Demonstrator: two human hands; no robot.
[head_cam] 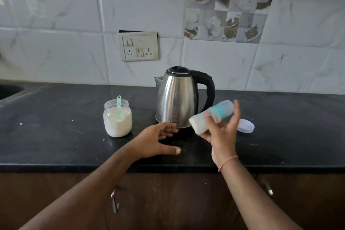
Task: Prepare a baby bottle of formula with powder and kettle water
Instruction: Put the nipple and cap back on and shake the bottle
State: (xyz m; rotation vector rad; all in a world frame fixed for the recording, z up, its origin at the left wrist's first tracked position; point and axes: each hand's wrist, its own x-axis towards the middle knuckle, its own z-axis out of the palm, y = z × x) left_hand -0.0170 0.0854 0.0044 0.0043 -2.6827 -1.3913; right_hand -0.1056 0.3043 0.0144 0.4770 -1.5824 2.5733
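My right hand (pixel 222 132) holds the baby bottle (pixel 209 117) tilted almost flat above the counter, its white-filled base pointing left and its capped top pointing right; the bottle looks motion-blurred. My left hand (pixel 158 141) hovers open over the black countertop (pixel 56 136), fingers near the base of the steel kettle (pixel 177 99). The kettle stands upright with its lid closed and black handle to the right. Left of it stands an open clear jar of formula powder (pixel 117 119) with a green scoop stuck in the powder.
A white jar lid (pixel 246 126) lies on the counter behind my right hand. A switch and socket panel (pixel 139 46) is on the tiled wall. A sink edge (pixel 9 89) shows at far left. Cabinet handles (pixel 113 201) sit below the counter edge.
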